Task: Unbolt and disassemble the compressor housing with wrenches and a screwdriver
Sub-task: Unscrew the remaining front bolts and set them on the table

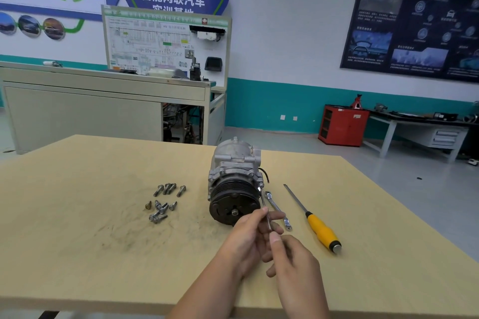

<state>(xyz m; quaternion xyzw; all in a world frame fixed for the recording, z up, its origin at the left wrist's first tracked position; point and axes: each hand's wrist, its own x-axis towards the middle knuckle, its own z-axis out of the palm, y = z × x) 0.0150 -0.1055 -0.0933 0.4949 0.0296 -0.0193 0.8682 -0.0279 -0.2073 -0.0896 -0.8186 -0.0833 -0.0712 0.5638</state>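
the compressor [234,176] lay on its side near the middle of the pale wooden table [77,241], its black pulley face turned toward the person and its grey housing pointing away to 12 o'clock. both hands were on one slim wrench [265,202] at about 4 o'clock of the pulley. the left hand [246,238] pinched the shaft between thumb and fingertips, and the right hand [293,259] gripped the lower end with the thumb laid along it and the other fingers curled below. the wrench's upper end reached a bolt head on the housing flange at 3 o'clock of the pulley; whether it was seated on that head could not be told.

just to the 3 o'clock side of the held tool a second wrench [278,211] lay flat on the table, slanting away toward 11 o'clock. further toward 3 o'clock lay a screwdriver [321,230], yellow handle nearest the person, blade pointing to 11 o'clock. a scatter of loose bolts [163,202] lay at 9 o'clock of the compressor, well apart from it, over dark smudges on the tabletop.

beyond the table, at 2 o'clock, a red cabinet [342,124] stood against the teal-banded wall.
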